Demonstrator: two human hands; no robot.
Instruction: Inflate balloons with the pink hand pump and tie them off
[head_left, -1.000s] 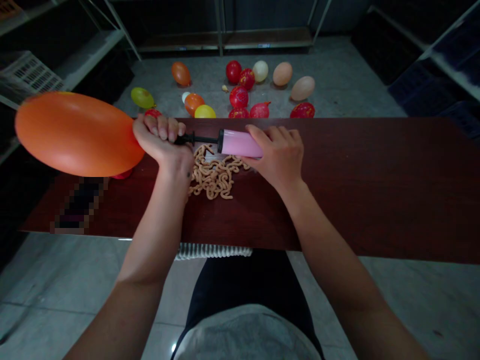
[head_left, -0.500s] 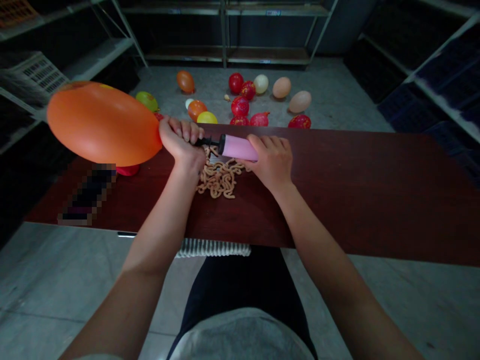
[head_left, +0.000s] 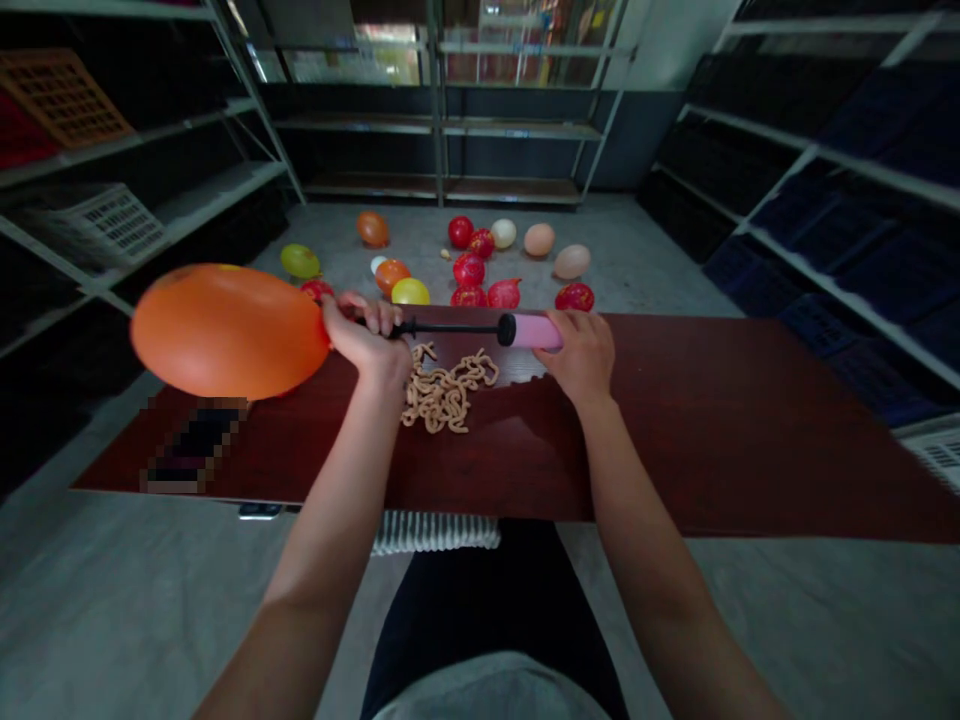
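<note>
Left hand (head_left: 367,335): grip closed around the neck of the orange balloon (head_left: 229,330) where it sits on the pump's nozzle end; fingers curled over, knuckles toward the far side.
Right hand (head_left: 581,355): grip closed on the pink barrel of the hand pump (head_left: 532,331), centre-right of the frame.
Orange balloon: inflated, oval, held out to the left of the left hand, above the left end of the surface (head_left: 750,420); not resting on it.
Hand pump: lies level between the two hands; black rod (head_left: 450,328) exposed in a long run between nozzle end and barrel.
Change: half a second ago only a short stub of rod showed and the barrel sat close to the left hand; now the barrel is drawn well away to the right. Balloon looks much the same in fullness.
Reading: judged to be the out-stroke of a pumping cycle, with a push-in needed to send more air; inflation appears well advanced.
Uninflated balloons (head_left: 446,390): tan, tangled pile on the surface, just below the rod, near the left wrist.
Finished balloons (head_left: 469,270): red, orange, yellow, green and pale, scattered on the floor beyond the surface, upper centre.
Blurred patch (head_left: 191,450): lower left of the surface; contents cannot be told.
</note>
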